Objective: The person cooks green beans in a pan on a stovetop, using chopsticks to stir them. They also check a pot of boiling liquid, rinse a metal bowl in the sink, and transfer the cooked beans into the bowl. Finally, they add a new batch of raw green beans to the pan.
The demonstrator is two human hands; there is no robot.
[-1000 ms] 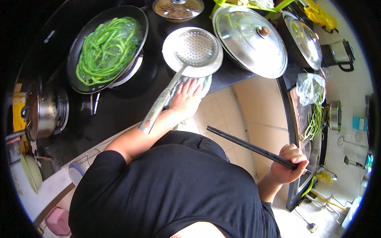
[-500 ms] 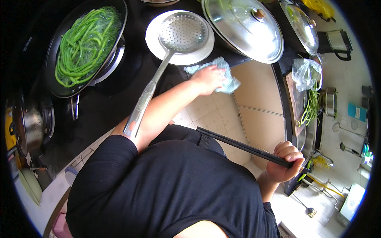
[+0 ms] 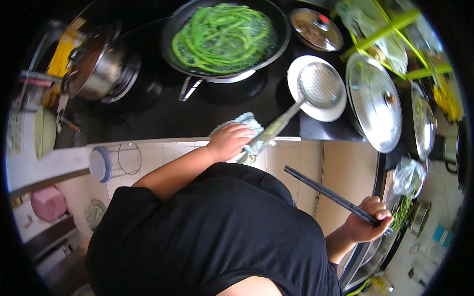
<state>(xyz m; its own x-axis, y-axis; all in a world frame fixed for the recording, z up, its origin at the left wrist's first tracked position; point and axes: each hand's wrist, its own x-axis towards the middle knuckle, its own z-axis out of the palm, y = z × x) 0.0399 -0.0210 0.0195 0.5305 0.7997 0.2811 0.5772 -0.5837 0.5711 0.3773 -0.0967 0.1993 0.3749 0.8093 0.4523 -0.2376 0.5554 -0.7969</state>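
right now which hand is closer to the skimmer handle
Left. The left hand presses a blue cloth beside the skimmer handle. The right hand is off the counter, holding black chopsticks.

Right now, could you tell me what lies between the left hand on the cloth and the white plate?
In the head view, the skimmer's metal handle runs from beside the left hand and cloth up to the white plate.

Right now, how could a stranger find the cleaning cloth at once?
Start at the big black pan of green beans on the dark counter. Come down to the counter's front edge: the cloth lies crumpled under the left hand, beside the skimmer's handle. It is the only soft, pale blue-green thing there.
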